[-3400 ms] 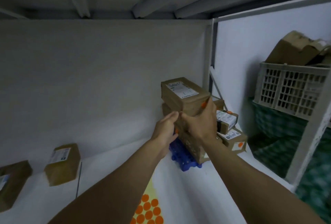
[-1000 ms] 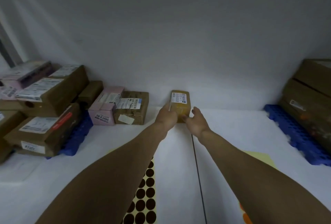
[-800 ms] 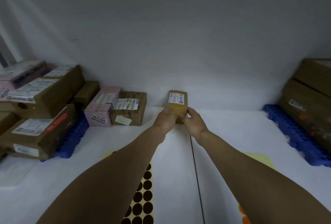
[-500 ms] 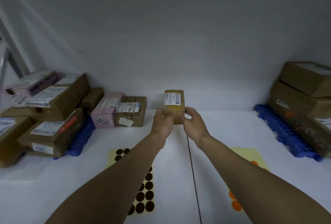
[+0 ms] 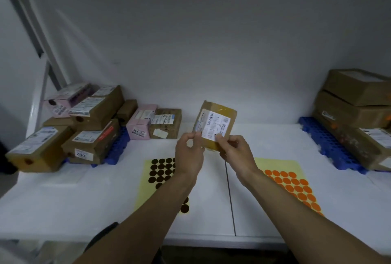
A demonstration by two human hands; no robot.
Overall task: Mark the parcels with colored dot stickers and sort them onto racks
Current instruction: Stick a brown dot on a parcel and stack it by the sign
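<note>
Forearms reach in from the bottom edge, cut off below the elbows, over a white table (image 5: 63, 204) whose near rim drops into a dark, unreadable area. On the table lie two pale yellow sticker sheets: one with dark brown round dots (image 5: 160, 170), largely hidden under the left forearm, and one with orange round dots (image 5: 294, 187), its near corner covered by the right forearm.

Above the table between them, a small brown cardboard parcel with a white shipping label (image 5: 214, 125) is held up, tilted, label toward the camera; the label's print is too small to read. The left hand (image 5: 189, 156) pinches the parcel's lower left edge between thumb and fingertips, the other fingers curled. The right hand (image 5: 236, 152) grips the lower right corner, thumb on the label, its fingers hidden behind the box.

Farther back on the left, a heap of brown and pink labelled boxes (image 5: 88, 124) sits partly on a blue perforated plastic pallet (image 5: 117, 147). On the right, stacked brown cardboard boxes (image 5: 355, 113) rest on another blue pallet (image 5: 330, 145), cut off by the frame edge. A plain white wall (image 5: 201, 41) stands behind.
</note>
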